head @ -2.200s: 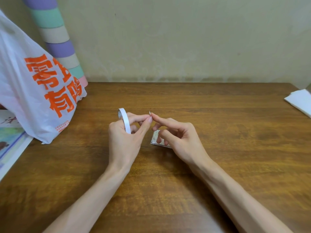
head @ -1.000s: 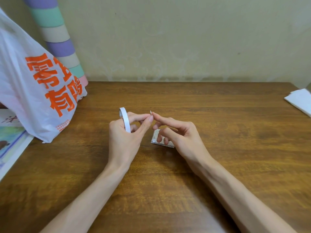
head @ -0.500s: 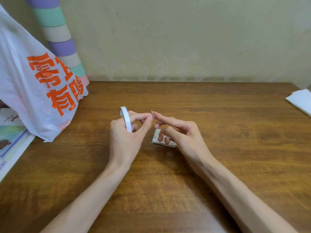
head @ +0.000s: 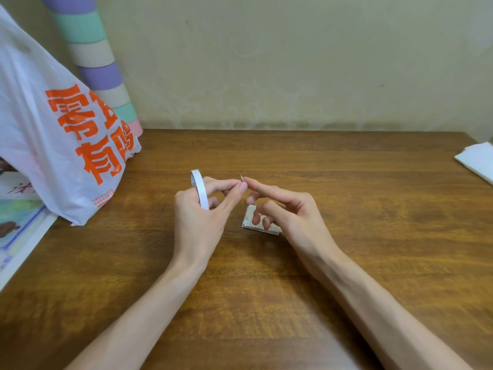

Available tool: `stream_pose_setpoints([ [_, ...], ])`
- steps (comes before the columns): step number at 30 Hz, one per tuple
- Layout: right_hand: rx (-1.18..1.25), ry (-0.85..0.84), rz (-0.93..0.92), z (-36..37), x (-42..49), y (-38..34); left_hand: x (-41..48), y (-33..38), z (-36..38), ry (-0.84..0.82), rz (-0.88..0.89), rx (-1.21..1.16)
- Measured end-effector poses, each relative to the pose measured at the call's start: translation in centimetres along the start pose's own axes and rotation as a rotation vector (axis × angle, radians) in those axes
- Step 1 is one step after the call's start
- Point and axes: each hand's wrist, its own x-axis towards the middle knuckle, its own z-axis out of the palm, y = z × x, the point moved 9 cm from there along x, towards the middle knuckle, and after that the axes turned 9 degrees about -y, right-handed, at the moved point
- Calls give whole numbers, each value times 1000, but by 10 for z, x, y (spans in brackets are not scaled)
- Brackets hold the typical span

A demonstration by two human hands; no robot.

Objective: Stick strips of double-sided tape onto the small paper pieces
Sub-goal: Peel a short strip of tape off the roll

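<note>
While the left hand wears the tape roll looped over its fingers, thumb and forefinger closed on the free end, the right hand is loosely open with its forefinger tip touching the tape end; whether the right actually grips it cannot be told, the tab being too small. Paper pieces lie in a small stack on the wooden table, just right of centre, partly beneath the right hand's curled fingers. Judgement: tape is thin, light, limp, and tacky on both faces, so it will curl and cling to skin; take hold only at the extreme tip, keep it taut. Paper pieces are featherweight and slide easily; pin a corner before pressing tape down. Plastic bag sits far left, white sheets far right.
</note>
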Motion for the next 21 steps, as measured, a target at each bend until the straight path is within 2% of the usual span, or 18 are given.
stream_pose_setpoints([
  [11, 10, -4, 14, -1, 1, 1, 0, 2, -1, 11, 24, 32],
  [21, 90, -59, 51, 0, 2, 1, 3, 26, 1, 71, 184, 345],
])
